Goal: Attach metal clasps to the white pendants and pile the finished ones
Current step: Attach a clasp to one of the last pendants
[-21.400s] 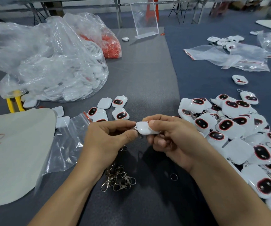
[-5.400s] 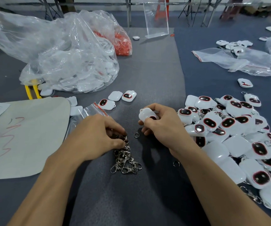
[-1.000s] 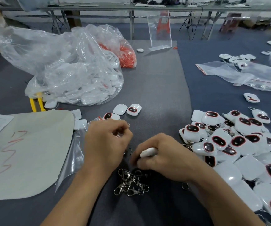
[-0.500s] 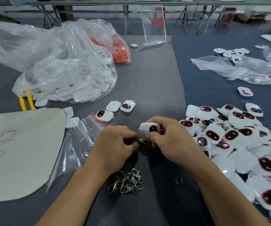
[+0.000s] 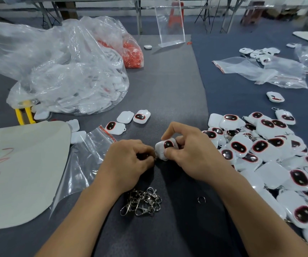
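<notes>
Many white pieces fill the crumpled clear plastic bag (image 5: 66, 80) at far left. Next, the left hand (image 5: 129, 160), fingers curled, pinches a small silver metal clasp (image 5: 156, 157), mostly hidden, against the lower corner of the white rounded plastic pendant with a dark oval face (image 5: 166, 147), gripped by the right hand (image 5: 192, 151). A second ago both hands worked apart, low on the grey surface (image 5: 168, 80); now they meet, so fitting looks under way. The pile of finished pendants (image 5: 261, 149) waits rightward.
</notes>
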The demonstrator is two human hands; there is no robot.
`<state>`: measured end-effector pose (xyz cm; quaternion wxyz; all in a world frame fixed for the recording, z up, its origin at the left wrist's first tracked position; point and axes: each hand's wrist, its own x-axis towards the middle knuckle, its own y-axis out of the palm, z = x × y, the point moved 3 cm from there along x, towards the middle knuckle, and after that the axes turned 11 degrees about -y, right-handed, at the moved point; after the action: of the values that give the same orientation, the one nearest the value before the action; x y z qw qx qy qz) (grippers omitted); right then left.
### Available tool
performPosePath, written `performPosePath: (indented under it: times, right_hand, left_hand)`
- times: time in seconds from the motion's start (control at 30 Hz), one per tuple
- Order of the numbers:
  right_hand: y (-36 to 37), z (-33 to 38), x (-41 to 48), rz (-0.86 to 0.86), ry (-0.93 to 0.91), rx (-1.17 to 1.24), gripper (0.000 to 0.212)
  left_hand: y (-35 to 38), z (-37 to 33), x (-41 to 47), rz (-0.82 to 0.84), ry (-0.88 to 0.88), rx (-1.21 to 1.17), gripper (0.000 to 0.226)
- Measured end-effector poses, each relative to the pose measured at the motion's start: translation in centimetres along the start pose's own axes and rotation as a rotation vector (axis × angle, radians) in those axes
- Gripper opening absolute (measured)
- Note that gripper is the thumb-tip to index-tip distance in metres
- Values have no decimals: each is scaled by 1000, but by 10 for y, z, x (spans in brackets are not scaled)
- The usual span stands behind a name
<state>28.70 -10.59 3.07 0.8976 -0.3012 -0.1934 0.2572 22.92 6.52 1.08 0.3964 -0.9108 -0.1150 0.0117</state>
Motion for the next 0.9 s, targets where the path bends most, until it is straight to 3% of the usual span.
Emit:
performPosePath:
  times: [0.33, 0.43, 0.53, 0.67, 0.9]
  right_hand:
    - [5, 3, -2, 46, 5, -45, 13]
    - [7, -2, -3, 16, 92, 141, 15]
    - [6, -7, -2, -43, 195, 401, 19]
    - [2, -10, 0, -91, 300, 739, 18]
    - [0, -9, -1, -88, 316, 913, 21]
  left_hand:
    - [-2, -5, -7, -64, 21, 82, 9]
    - [-3, -8, -8, -122, 56, 136, 16]
    - [-5, -10, -8, -200, 63, 36, 3]
    - [-8, -10, -10, -186, 31, -202, 26]
    - [-8, -14, -7, -121, -9, -371, 19]
